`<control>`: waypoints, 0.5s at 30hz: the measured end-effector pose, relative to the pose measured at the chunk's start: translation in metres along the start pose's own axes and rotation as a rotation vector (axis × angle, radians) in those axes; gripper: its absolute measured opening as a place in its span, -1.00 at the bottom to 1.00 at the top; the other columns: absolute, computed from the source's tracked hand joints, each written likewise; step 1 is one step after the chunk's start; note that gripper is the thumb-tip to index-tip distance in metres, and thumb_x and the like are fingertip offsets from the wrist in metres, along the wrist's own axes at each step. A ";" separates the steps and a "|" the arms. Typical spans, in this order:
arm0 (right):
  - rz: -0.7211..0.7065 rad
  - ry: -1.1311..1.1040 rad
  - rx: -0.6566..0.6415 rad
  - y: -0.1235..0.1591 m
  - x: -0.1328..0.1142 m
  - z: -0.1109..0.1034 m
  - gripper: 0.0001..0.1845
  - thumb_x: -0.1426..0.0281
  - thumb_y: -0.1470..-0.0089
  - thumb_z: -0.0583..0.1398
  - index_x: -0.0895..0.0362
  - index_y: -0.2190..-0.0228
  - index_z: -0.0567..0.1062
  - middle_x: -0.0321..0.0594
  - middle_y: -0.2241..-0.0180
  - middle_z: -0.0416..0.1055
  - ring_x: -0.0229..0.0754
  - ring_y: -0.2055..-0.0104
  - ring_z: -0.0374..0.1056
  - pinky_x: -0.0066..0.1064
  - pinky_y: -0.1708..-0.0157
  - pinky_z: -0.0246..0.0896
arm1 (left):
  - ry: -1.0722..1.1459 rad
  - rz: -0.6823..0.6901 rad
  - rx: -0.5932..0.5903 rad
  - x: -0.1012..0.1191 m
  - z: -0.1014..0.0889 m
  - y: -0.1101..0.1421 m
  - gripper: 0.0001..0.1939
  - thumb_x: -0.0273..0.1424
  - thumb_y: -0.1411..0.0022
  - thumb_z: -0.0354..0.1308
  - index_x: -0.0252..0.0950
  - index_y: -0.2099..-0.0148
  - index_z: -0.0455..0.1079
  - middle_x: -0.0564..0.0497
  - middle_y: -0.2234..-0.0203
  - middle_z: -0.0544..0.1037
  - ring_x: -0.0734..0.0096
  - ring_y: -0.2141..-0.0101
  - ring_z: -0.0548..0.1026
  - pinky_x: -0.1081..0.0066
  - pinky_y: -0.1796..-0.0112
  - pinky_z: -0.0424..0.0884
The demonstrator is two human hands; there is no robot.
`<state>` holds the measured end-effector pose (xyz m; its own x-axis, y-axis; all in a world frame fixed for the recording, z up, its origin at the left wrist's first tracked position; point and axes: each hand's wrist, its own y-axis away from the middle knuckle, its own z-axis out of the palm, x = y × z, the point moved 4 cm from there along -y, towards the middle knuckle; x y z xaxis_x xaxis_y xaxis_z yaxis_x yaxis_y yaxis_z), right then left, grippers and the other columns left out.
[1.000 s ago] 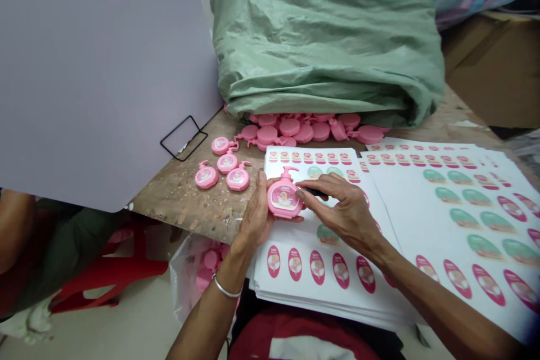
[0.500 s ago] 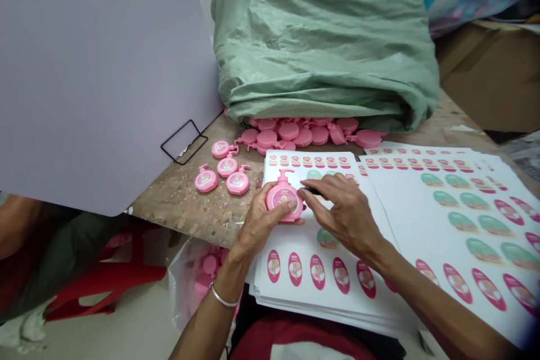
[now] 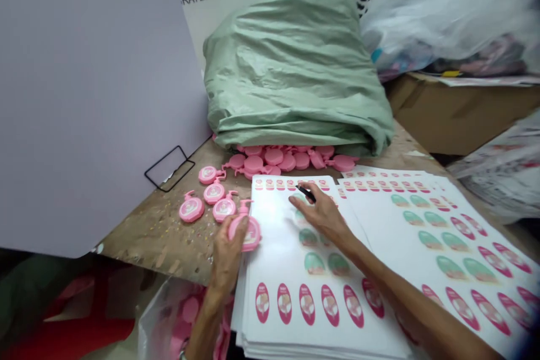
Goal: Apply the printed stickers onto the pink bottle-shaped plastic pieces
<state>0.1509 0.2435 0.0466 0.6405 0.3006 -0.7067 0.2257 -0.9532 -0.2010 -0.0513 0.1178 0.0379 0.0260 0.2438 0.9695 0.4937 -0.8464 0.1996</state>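
Note:
My left hand (image 3: pixel 224 253) grips a pink pump bottle (image 3: pixel 252 234) by its left side, thumb across its front; a round label shows there. The bottle is over the left edge of a stack of white sticker sheets (image 3: pixel 274 264). Between the thumb and fingers of my right hand (image 3: pixel 321 212) is a small black pointed tool (image 3: pixel 306 193), its kind unclear. That hand is above the upper part of the sheet, near the green stickers (image 3: pixel 307 237). Several labelled pink bottles (image 3: pixel 214 193) lie on the table just left of the sheets.
A heap of pink bottles (image 3: pixel 274 157) spills from under a large green sack (image 3: pixel 291 79) at the back. More sticker sheets (image 3: pixel 379 225) lie to the right. A black wire frame (image 3: pixel 169 169) stands at the grey panel (image 3: pixel 101 95). Below the table edge hangs a clear bag (image 3: pixel 156 315) of pink pieces.
My left hand has moved the bottle left, away from my right hand. My right hand with the black tool is now over the sheet's upper stickers. The camera view has shifted.

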 end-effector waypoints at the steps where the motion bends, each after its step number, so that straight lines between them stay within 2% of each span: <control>1: 0.025 0.081 0.014 -0.016 0.011 -0.007 -0.50 0.07 -0.07 0.18 0.13 0.06 0.43 -0.06 0.14 0.52 -0.04 0.14 0.44 -0.21 0.17 0.32 | -0.121 0.045 0.073 -0.003 -0.011 -0.010 -0.56 -0.02 -0.12 0.18 -0.31 0.19 0.44 -0.01 0.47 0.53 0.23 0.41 0.51 0.33 0.34 0.42; 4: 0.112 0.236 0.130 -0.062 0.039 -0.025 -0.49 0.12 -0.03 0.22 0.17 0.06 0.42 0.03 0.14 0.51 0.06 0.08 0.41 -0.16 0.16 0.26 | -0.277 0.161 0.131 -0.008 -0.031 -0.040 -0.57 -0.04 -0.11 0.18 -0.32 0.19 0.48 -0.08 0.38 0.57 0.15 0.32 0.50 0.32 0.28 0.40; 8: 0.186 0.311 0.228 -0.102 0.058 -0.027 -0.54 0.21 0.03 0.26 0.28 0.16 0.45 0.20 0.25 0.50 0.16 0.11 0.39 -0.18 0.23 0.19 | -0.475 0.220 0.145 -0.009 -0.038 -0.067 -0.57 -0.07 -0.19 0.09 -0.30 0.09 0.46 -0.14 0.32 0.57 0.04 0.22 0.51 0.19 0.16 0.39; 10: 0.190 0.307 0.251 -0.110 0.063 -0.028 -0.61 0.24 0.03 0.25 0.29 0.24 0.48 0.20 0.32 0.50 0.14 0.17 0.41 -0.20 0.26 0.17 | -0.605 0.286 0.184 -0.003 -0.040 -0.071 -0.59 -0.11 -0.20 0.07 -0.30 0.06 0.44 -0.18 0.27 0.56 -0.02 0.17 0.49 0.11 0.10 0.37; 12: 0.180 0.288 0.273 -0.110 0.063 -0.034 -0.64 0.22 0.00 0.22 0.28 0.28 0.49 0.18 0.36 0.50 0.12 0.20 0.41 -0.21 0.27 0.16 | -0.675 0.422 0.263 0.008 -0.040 -0.066 -0.60 -0.16 -0.20 0.08 -0.32 0.05 0.43 -0.24 0.13 0.51 -0.08 0.03 0.43 0.03 -0.01 0.30; 15: 0.149 0.239 0.264 -0.091 0.051 -0.045 -0.59 0.15 -0.02 0.19 0.25 0.26 0.50 0.05 0.36 0.50 0.04 0.24 0.39 -0.25 0.29 0.17 | -0.604 0.592 0.364 0.029 -0.032 -0.046 -0.62 -0.21 -0.18 0.12 -0.36 0.05 0.43 -0.30 -0.03 0.40 -0.08 -0.12 0.30 0.01 -0.14 0.17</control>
<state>0.1963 0.3467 0.0590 0.8119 0.1276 -0.5697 -0.0596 -0.9526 -0.2983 -0.1017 0.1488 0.0613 0.7605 0.1106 0.6399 0.4956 -0.7356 -0.4618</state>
